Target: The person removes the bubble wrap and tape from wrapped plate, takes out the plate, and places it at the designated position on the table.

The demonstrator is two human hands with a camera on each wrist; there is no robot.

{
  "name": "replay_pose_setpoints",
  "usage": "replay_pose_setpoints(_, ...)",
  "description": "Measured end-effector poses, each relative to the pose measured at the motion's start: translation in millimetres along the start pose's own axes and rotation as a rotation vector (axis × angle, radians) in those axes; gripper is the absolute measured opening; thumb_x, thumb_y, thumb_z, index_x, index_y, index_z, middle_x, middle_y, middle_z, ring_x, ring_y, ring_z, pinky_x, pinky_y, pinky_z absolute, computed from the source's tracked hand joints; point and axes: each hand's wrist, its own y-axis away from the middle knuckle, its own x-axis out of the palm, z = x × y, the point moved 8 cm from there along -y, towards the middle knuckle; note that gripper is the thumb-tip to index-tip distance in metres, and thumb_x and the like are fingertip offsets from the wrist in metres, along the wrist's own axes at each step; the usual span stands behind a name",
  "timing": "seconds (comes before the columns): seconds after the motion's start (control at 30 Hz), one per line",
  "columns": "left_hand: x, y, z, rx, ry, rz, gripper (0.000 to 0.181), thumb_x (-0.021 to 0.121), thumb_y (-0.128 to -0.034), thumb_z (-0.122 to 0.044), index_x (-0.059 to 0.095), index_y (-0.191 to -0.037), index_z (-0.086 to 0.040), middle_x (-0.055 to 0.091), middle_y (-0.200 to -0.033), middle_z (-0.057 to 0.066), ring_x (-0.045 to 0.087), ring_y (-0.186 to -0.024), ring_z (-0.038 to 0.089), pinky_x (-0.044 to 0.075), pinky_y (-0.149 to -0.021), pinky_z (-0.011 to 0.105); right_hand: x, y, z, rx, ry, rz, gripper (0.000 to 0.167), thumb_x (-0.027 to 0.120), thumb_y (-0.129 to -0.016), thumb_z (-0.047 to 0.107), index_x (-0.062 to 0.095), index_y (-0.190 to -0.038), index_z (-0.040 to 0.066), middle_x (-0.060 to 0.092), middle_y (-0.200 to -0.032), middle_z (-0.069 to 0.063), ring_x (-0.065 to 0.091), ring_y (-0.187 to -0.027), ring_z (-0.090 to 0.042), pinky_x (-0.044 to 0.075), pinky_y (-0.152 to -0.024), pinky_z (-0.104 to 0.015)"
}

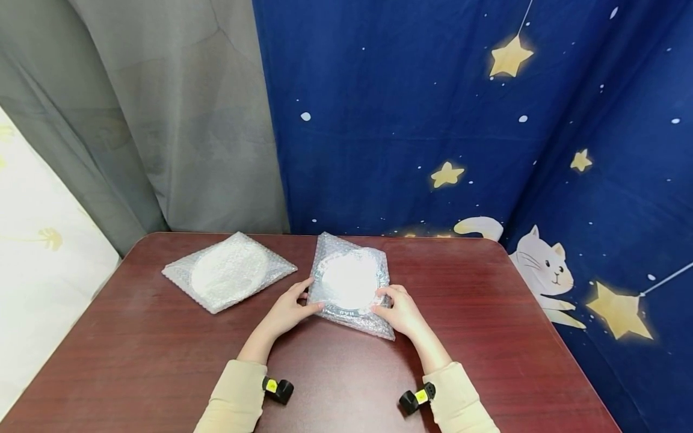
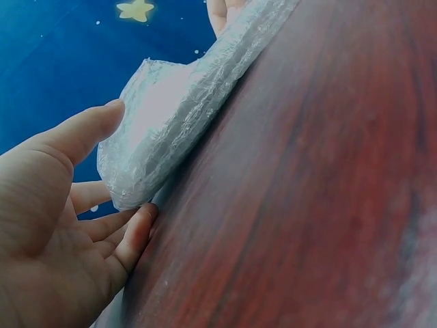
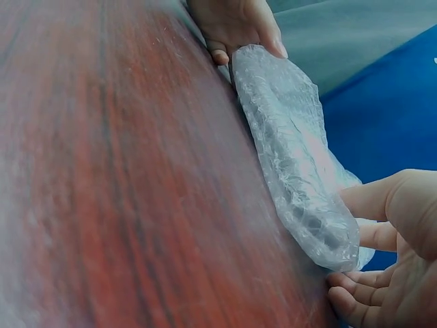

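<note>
A bubble-wrapped package [image 1: 349,279] lies near the middle of the table, with a bright round disc and some dark lettering showing through the wrap. My left hand [image 1: 292,310] holds its left side, thumb over the top. In the left wrist view the fingers of the left hand [image 2: 75,205] reach round the package's lower edge. On the opposite side, my right hand [image 1: 402,310] grips the package with its thumb on top. The right wrist view has the right hand [image 3: 396,246] at the near corner of the wrap [image 3: 293,164], its lower fingers by the tabletop.
A second bubble-wrapped package [image 1: 230,272], also with a pale round shape inside, lies to the left on the reddish-brown table [image 1: 487,337]. Behind the table hang a grey curtain [image 1: 206,120] and a blue curtain [image 1: 400,120] with stars.
</note>
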Motion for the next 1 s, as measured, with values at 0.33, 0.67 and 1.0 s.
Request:
replay_pose_setpoints(0.33, 1.3, -2.4, -8.0, 0.047, -0.08, -0.051, 0.078, 0.078, -0.0812, -0.03, 0.042, -0.143, 0.001, 0.049, -0.134, 0.017, 0.053, -0.106, 0.025, 0.045, -0.087, 0.041, 0.3, -0.2, 0.2, 0.003, -0.008, -0.004, 0.021, 0.076, -0.08, 0.011, 0.067, -0.099, 0.007, 0.054, -0.113, -0.015, 0.051, -0.082, -0.022, 0.043, -0.073, -0.037)
replay_pose_setpoints(0.67, 2.0, -3.2, -8.9, 0.037, -0.077, -0.059, 0.069, 0.069, -0.0891, -0.034, 0.042, -0.142, 0.002, 0.049, -0.135, 0.019, 0.052, -0.109, 0.027, 0.043, -0.091, 0.044, -0.3, -0.2, 0.4, 0.028, -0.042, 0.001, 0.022, 0.074, -0.081, 0.008, 0.066, -0.102, 0.007, 0.054, -0.116, -0.016, 0.049, -0.085, -0.024, 0.042, -0.073, -0.037)
replay_pose_setpoints(1.0, 1.8, -2.8, -8.5, 0.038, -0.079, -0.059, 0.064, 0.063, -0.0934, -0.034, 0.043, -0.142, 0.003, 0.05, -0.132, 0.019, 0.05, -0.108, 0.026, 0.041, -0.093, 0.045, -2.4, 1.0, 3.9, 0.015, -0.061, -0.004, 0.022, 0.075, -0.08, 0.006, 0.067, -0.1, 0.004, 0.053, -0.115, -0.017, 0.05, -0.086, -0.025, 0.042, -0.076, -0.038)
